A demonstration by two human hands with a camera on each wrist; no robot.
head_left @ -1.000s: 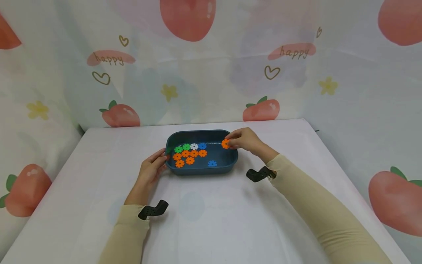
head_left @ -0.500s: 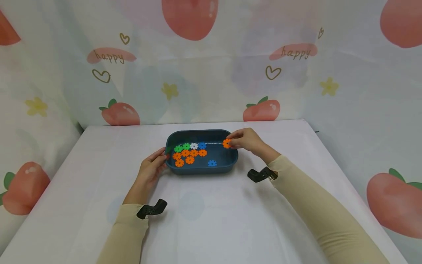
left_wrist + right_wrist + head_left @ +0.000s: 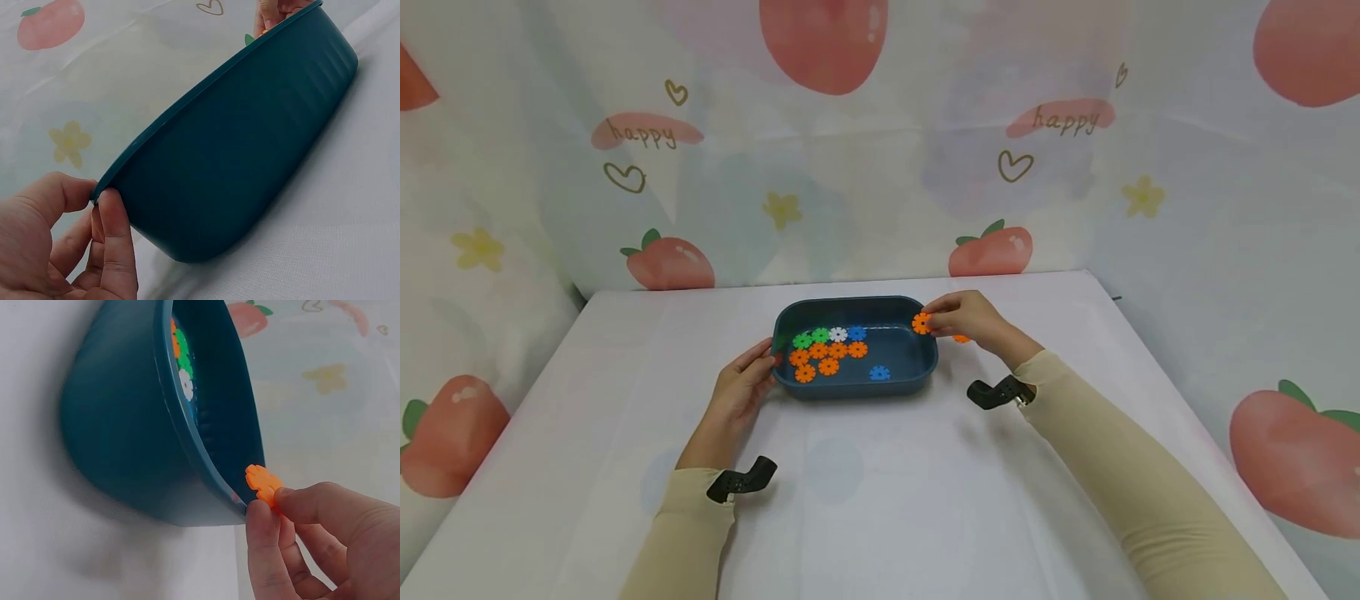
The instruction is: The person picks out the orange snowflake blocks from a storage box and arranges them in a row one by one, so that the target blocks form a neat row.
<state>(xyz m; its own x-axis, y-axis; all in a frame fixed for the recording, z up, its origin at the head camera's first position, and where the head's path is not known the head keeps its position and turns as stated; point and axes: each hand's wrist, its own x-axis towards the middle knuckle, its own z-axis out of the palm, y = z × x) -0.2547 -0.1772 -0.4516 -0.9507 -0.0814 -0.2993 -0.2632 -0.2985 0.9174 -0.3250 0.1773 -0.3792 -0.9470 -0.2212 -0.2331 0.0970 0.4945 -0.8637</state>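
Note:
A dark teal plastic basin stands on the white table. Its left rim is pinched between the thumb and fingers of my left hand, also close up in the left wrist view. At the right end, my right hand pinches an orange snowflake-shaped disc between thumb and fingertips, right at the rim. Inside lie several more flat notched discs: green discs, a white disc, blue discs and a group of orange discs. Below the right hand, part of another orange piece shows, mostly hidden.
The white-covered table extends toward me and to both sides. A printed cloth wall with peaches, stars and hearts rises along the table's back and sides. Each wrist carries a black camera mount.
My right hand has shifted slightly right with the orange disc, toward the basin's right rim. A bit of orange now shows below that hand. My left hand keeps its grip on the basin.

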